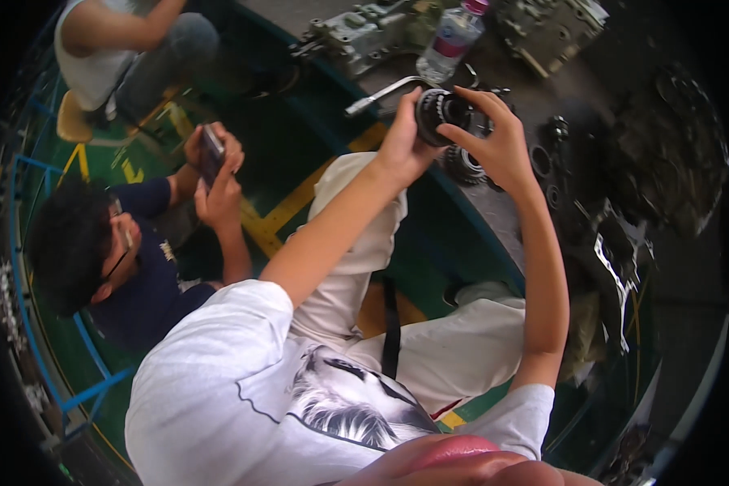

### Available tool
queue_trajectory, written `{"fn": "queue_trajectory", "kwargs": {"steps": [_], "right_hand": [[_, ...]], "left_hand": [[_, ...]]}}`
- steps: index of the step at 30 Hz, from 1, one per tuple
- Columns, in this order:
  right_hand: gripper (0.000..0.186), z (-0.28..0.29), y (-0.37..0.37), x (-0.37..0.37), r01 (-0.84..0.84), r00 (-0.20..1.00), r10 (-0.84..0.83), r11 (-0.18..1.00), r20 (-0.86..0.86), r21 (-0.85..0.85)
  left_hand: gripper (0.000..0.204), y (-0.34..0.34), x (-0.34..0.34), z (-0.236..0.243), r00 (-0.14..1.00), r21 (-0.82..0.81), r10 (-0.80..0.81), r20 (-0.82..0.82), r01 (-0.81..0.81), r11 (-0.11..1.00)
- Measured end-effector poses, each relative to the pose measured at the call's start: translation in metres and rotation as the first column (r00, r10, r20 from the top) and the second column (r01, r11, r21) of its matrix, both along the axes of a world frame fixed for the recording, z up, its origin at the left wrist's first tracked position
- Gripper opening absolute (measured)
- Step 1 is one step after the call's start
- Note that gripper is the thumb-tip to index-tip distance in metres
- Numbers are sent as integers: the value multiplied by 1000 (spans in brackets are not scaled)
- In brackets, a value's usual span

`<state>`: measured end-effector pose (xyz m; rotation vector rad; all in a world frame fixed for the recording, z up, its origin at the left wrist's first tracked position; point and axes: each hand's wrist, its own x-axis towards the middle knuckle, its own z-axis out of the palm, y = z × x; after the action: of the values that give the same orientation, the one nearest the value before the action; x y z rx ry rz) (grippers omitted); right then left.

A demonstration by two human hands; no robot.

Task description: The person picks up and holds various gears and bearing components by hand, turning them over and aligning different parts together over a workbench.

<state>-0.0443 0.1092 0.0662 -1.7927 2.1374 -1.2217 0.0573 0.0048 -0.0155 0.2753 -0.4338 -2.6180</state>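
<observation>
A dark, toothed gear (432, 117) is held up at the near edge of the metal-topped table. My left hand (405, 144) wraps its left side and underside, the thumb up along the edge. From the right, my right hand (498, 142) curves over it, with thumb and forefinger tips resting on its face and rim; the other fingers are partly hidden. Just below and behind my hands, another gear (464, 166) lies on the table. A long-handled metal wrench (381, 95) lies left of the held gear.
A clear bottle (449, 47) with a pink cap stands behind my hands. Metal casings (551, 32) occupy the far side; rings (540, 160) and a thin metal gasket (616, 259) lie to the right. At left, a co-worker holds a phone (212, 154); another person (130, 49) sits farther back.
</observation>
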Motion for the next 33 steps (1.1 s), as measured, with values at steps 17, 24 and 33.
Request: {"fn": "queue_trajectory", "kwargs": {"steps": [17, 24, 33], "right_hand": [[60, 19, 38, -19, 56, 998, -54, 988, -21, 146], [65, 22, 49, -23, 122, 976, -127, 992, -176, -41], [59, 2, 145, -61, 417, 909, -412, 900, -66, 124]], "left_hand": [[40, 35, -13, 0, 978, 109, -105, -182, 127, 986], [40, 40, -13, 16, 990, 186, -114, -88, 128, 974], [40, 24, -6, 16, 999, 216, -36, 20, 31, 976]]}}
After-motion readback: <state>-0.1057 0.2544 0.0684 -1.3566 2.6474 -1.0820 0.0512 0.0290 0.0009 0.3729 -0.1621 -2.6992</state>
